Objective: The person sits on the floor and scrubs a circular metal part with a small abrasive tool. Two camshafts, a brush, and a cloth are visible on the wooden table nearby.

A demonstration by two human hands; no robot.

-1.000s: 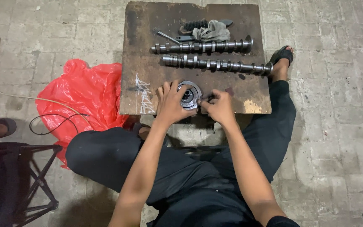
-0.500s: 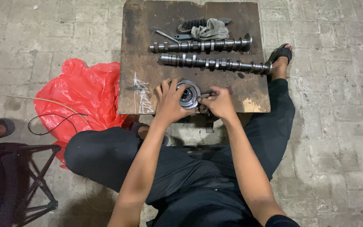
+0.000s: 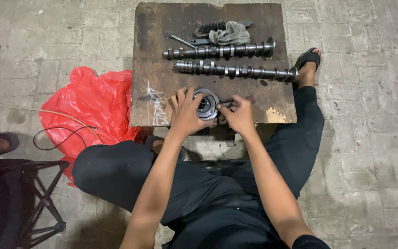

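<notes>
Outdoors, rusty board (image 3: 162,55) on brick paving (image 3: 369,138)

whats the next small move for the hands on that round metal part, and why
Probably a slow turn with the right hand, whose fingers pinch a small tool at the edge of the round metal gear. The left hand already cups the gear's other side flat on the wooden board, so it looks braced. Whether the tool is seated cannot be told.
</notes>
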